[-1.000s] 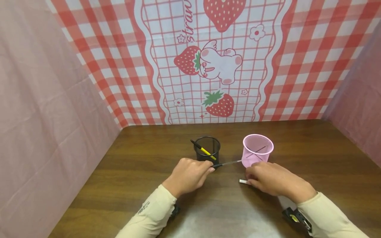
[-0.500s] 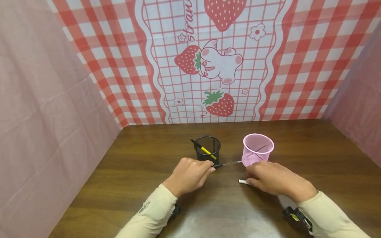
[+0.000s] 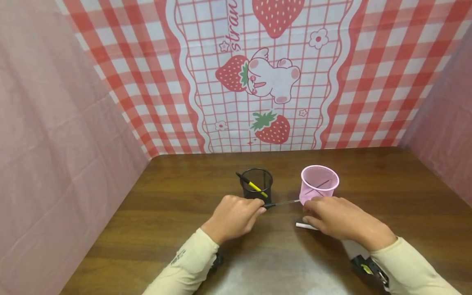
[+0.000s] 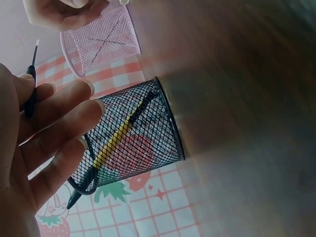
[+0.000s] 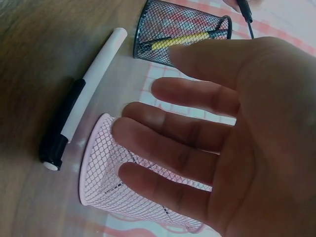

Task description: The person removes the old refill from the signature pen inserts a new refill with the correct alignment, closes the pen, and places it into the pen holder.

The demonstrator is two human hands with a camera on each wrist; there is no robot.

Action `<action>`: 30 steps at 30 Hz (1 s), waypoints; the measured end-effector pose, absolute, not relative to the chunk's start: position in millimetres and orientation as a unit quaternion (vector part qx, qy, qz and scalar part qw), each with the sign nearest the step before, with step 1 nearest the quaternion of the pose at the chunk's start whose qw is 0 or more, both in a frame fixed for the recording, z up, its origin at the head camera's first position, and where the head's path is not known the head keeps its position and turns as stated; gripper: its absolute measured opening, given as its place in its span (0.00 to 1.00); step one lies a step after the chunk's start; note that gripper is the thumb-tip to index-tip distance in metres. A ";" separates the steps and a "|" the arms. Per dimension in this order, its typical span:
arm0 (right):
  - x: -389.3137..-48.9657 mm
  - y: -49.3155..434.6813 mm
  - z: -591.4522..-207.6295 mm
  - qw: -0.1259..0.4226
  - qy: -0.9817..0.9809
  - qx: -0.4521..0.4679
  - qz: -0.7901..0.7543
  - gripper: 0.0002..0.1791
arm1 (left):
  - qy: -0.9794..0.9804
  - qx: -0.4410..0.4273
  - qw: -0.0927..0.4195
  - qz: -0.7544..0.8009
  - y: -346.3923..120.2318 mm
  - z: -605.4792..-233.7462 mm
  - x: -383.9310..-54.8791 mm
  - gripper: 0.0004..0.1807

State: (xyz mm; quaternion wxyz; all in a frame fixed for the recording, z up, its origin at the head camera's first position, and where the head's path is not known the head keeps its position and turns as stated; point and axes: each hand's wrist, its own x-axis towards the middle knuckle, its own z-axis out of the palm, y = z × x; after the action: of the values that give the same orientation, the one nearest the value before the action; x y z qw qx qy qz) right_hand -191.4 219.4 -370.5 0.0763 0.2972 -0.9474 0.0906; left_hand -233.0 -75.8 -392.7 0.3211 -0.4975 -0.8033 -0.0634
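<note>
In the head view my left hand (image 3: 236, 217) pinches a small screwdriver (image 3: 270, 205) between thumb and forefinger, its thin shaft pointing right. The left wrist view shows its black handle (image 4: 30, 94), with the other fingers spread loosely. My right hand (image 3: 341, 219) hovers with relaxed fingers just in front of the pink mesh cup (image 3: 307, 191). Below it lies a white pen (image 3: 305, 226), whose black clip (image 5: 66, 113) shows in the right wrist view. Behind my left hand stands a black mesh cup (image 3: 266, 177) with a yellow-and-black pen (image 3: 254, 187) leaning inside.
Thin dark sticks (image 3: 324, 184) cross inside the pink cup. The brown wooden table (image 3: 184, 184) ends at a red-and-white strawberry cloth (image 3: 273, 94) behind. A plain pinkish cloth (image 3: 73, 143) hangs at the left, another (image 3: 450, 114) at the right.
My right hand has let go of the white pen and risen slightly from it, so more of the pen shows. The left hand and screwdriver have stayed in place.
</note>
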 end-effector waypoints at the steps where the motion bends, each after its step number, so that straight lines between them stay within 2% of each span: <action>1: -191.2 219.1 -369.7 0.083 -0.947 0.298 0.091 0.06 | -0.803 -0.497 0.321 -0.065 -75.7 -392.1 -232.8 0.07; 7: -190.4 216.9 -364.6 0.112 -0.941 0.304 0.095 0.07 | -0.804 -0.496 0.321 -0.066 -75.4 -389.6 -232.3 0.08; 30: -187.7 214.7 -359.1 0.136 -0.939 0.294 0.115 0.10 | -0.805 -0.501 0.312 -0.063 -73.1 -390.2 -232.3 0.07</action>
State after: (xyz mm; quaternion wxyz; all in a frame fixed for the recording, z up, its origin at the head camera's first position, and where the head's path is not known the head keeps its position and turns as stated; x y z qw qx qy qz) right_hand -187.7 214.7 -359.1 0.1363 0.2935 -0.9392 0.1149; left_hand -232.3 -73.1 -390.2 0.3120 -0.5009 -0.8049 -0.0631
